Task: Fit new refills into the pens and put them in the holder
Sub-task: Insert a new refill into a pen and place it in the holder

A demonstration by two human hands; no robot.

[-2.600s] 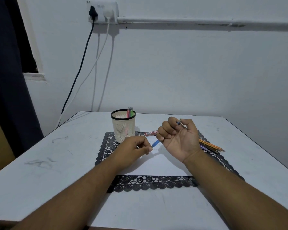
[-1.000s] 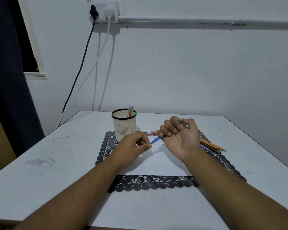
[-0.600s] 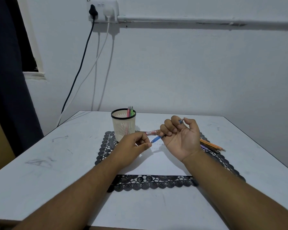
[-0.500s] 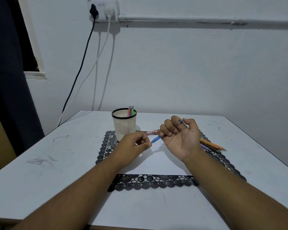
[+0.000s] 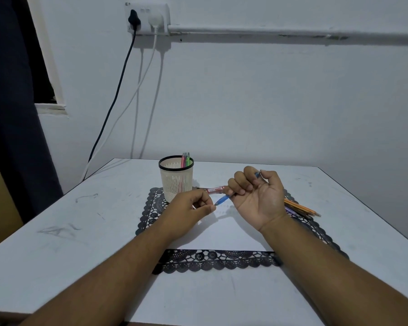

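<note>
My right hand (image 5: 257,196), palm up, grips a blue pen (image 5: 223,199) whose tip points left and down toward my left hand (image 5: 189,209). The left hand's thumb and forefinger are pinched together right at the pen's tip; what they hold is too small to make out. A cream mesh holder (image 5: 176,178) with a black rim stands behind my left hand, with pink and green pens (image 5: 185,160) in it. A red pen (image 5: 214,190) lies on the mat between the holder and my right hand.
A black lace mat (image 5: 212,261) with a white sheet (image 5: 224,234) on it lies on the white table (image 5: 57,243). Several orange and purple pencils (image 5: 300,208) lie right of my right hand. Cables (image 5: 118,90) hang from a wall socket behind.
My left hand has moved slightly up and right, closing on the blue pen's tip. The right hand has tilted the pen a little; nothing else moved.
</note>
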